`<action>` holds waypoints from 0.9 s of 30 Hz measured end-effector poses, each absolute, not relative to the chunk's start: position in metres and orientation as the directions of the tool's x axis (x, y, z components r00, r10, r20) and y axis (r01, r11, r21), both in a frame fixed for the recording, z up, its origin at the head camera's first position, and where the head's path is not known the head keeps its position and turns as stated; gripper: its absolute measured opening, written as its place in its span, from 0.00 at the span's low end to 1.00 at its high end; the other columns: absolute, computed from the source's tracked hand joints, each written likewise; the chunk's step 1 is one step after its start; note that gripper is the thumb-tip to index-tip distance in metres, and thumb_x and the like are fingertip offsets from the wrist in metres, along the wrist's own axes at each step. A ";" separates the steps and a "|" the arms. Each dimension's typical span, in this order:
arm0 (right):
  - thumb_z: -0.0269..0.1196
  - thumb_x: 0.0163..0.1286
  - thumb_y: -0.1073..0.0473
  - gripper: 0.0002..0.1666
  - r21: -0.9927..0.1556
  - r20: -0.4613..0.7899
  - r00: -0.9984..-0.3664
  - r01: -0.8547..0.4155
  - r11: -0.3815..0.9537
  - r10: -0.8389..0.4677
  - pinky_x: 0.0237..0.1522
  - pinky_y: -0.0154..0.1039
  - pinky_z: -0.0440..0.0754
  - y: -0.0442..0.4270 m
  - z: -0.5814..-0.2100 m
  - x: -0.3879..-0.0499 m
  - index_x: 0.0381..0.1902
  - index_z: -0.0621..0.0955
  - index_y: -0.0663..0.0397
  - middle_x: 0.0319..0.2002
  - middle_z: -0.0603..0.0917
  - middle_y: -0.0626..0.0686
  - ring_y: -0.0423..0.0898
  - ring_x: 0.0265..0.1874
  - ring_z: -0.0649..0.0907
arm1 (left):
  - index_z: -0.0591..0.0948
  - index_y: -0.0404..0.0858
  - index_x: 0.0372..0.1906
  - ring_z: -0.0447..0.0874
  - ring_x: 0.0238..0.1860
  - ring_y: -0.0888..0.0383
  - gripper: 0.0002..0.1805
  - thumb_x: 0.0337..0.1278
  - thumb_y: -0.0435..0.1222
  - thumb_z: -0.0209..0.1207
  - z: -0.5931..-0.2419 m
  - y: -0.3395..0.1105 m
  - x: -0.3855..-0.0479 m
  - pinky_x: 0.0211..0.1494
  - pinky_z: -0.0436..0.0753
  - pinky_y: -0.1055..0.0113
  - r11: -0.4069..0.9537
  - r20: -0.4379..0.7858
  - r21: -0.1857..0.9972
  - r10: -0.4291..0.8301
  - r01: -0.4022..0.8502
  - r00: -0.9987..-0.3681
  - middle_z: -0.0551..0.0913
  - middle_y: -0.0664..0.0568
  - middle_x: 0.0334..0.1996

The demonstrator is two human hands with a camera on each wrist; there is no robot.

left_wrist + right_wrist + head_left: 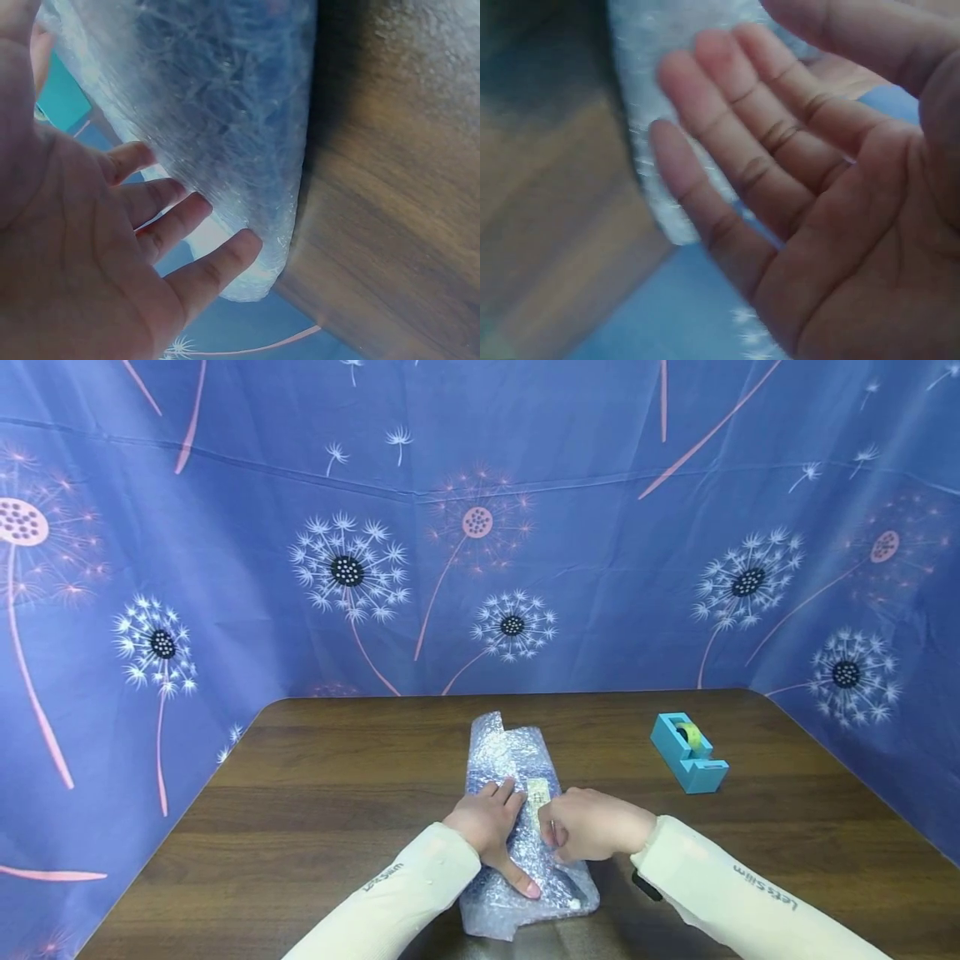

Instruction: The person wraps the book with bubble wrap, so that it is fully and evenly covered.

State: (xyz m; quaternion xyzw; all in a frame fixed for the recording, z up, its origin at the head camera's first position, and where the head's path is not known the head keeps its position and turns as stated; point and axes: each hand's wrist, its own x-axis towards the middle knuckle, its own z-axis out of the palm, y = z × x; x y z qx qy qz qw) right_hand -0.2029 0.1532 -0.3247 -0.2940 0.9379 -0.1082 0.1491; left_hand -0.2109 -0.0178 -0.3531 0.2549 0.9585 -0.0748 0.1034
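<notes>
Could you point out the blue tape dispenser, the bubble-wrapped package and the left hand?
tape dispenser (pixel 684 763): head view, middle of its body
bubble-wrapped package (pixel 529 845): head view, wrap near its middle
left hand (pixel 486 825): head view, back of the hand

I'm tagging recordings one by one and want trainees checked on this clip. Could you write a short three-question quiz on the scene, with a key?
1. True or false: the left hand rests on the bubble-wrapped package.
2. What colour is the tape roll in the light blue tape dispenser? A) red B) yellow C) purple
3. In the head view, which hand is nearer the dispenser?

Key: 1. True. 2. B. 3. The right hand.
</notes>
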 end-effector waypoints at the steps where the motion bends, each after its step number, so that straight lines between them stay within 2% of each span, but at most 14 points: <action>1: 0.77 0.52 0.68 0.17 -0.312 -0.214 -0.775 -0.523 0.793 -0.595 0.33 0.38 0.78 0.155 -0.327 -0.204 0.27 0.79 0.46 0.24 0.77 0.40 0.38 0.27 0.75 | 0.63 0.43 0.78 0.58 0.77 0.53 0.68 0.30 0.75 0.71 -0.353 -0.018 -0.211 0.71 0.71 0.62 0.858 -0.233 -0.090 0.475 0.505 -0.848 0.60 0.48 0.78; 5: 0.78 0.49 0.70 0.21 -0.376 -0.202 -0.757 -0.526 0.763 -0.621 0.31 0.36 0.75 0.160 -0.338 -0.207 0.28 0.77 0.45 0.24 0.76 0.42 0.38 0.25 0.73 | 0.64 0.43 0.77 0.59 0.77 0.53 0.67 0.30 0.74 0.71 -0.354 -0.018 -0.210 0.70 0.72 0.62 0.857 -0.219 -0.082 0.483 0.509 -0.848 0.61 0.48 0.78; 9: 0.78 0.52 0.66 0.19 -0.351 -0.170 -0.747 -0.563 0.748 -0.642 0.31 0.37 0.75 0.164 -0.345 -0.206 0.31 0.78 0.43 0.26 0.75 0.41 0.38 0.26 0.73 | 0.65 0.43 0.77 0.59 0.77 0.52 0.67 0.30 0.74 0.72 -0.354 -0.018 -0.210 0.70 0.71 0.63 0.858 -0.209 -0.072 0.486 0.508 -0.849 0.62 0.47 0.77; 11: 0.77 0.57 0.61 0.15 -0.333 -0.135 -0.733 -0.600 0.727 -0.666 0.32 0.37 0.76 0.166 -0.347 -0.202 0.33 0.79 0.43 0.28 0.75 0.39 0.37 0.28 0.74 | 0.65 0.43 0.77 0.60 0.77 0.52 0.67 0.29 0.73 0.72 -0.354 -0.019 -0.210 0.71 0.71 0.62 0.860 -0.204 -0.065 0.486 0.507 -0.850 0.62 0.47 0.77; 13: 0.75 0.61 0.52 0.12 -0.327 -0.107 -0.725 -0.621 0.713 -0.680 0.33 0.38 0.76 0.167 -0.348 -0.198 0.35 0.80 0.43 0.29 0.76 0.39 0.36 0.29 0.74 | 0.65 0.43 0.76 0.61 0.76 0.52 0.67 0.28 0.73 0.73 -0.355 -0.019 -0.210 0.70 0.72 0.62 0.858 -0.192 -0.069 0.489 0.508 -0.851 0.63 0.47 0.77; 15: 0.71 0.63 0.39 0.20 -0.303 -0.095 -0.734 -0.622 0.723 -0.672 0.32 0.40 0.77 0.165 -0.347 -0.193 0.39 0.82 0.47 0.30 0.77 0.40 0.38 0.30 0.76 | 0.66 0.43 0.76 0.62 0.75 0.52 0.66 0.28 0.72 0.74 -0.354 -0.019 -0.209 0.70 0.73 0.62 0.857 -0.182 -0.077 0.491 0.510 -0.852 0.64 0.47 0.76; 18: 0.64 0.58 0.22 0.46 -0.213 -0.119 -0.767 -0.600 0.771 -0.630 0.37 0.47 0.83 0.155 -0.346 -0.185 0.49 0.84 0.58 0.37 0.84 0.49 0.45 0.37 0.82 | 0.66 0.42 0.76 0.62 0.75 0.52 0.66 0.27 0.70 0.75 -0.353 -0.019 -0.209 0.70 0.72 0.63 0.856 -0.174 -0.081 0.492 0.511 -0.853 0.65 0.47 0.76; 21: 0.61 0.49 0.13 0.64 -0.095 -0.150 -0.799 -0.574 0.813 -0.582 0.48 0.57 0.82 0.143 -0.346 -0.178 0.61 0.80 0.65 0.47 0.86 0.60 0.55 0.49 0.84 | 0.64 0.42 0.77 0.61 0.76 0.51 0.67 0.28 0.71 0.75 -0.352 -0.020 -0.208 0.72 0.69 0.61 0.863 -0.193 -0.058 0.483 0.502 -0.854 0.63 0.47 0.77; 24: 0.62 0.40 0.09 0.71 0.000 -0.141 -0.814 -0.568 0.823 -0.563 0.52 0.61 0.80 0.138 -0.350 -0.174 0.63 0.79 0.64 0.52 0.85 0.64 0.59 0.53 0.83 | 0.63 0.42 0.78 0.58 0.77 0.51 0.68 0.30 0.72 0.73 -0.351 -0.019 -0.208 0.74 0.68 0.61 0.869 -0.219 -0.034 0.475 0.494 -0.852 0.61 0.47 0.78; 27: 0.64 0.34 0.09 0.71 0.088 -0.077 -0.803 -0.596 0.798 -0.591 0.49 0.60 0.80 0.135 -0.356 -0.171 0.59 0.81 0.62 0.47 0.86 0.62 0.58 0.49 0.84 | 0.61 0.43 0.79 0.56 0.78 0.51 0.67 0.32 0.72 0.72 -0.351 -0.019 -0.208 0.74 0.67 0.59 0.876 -0.248 -0.009 0.465 0.482 -0.850 0.58 0.48 0.79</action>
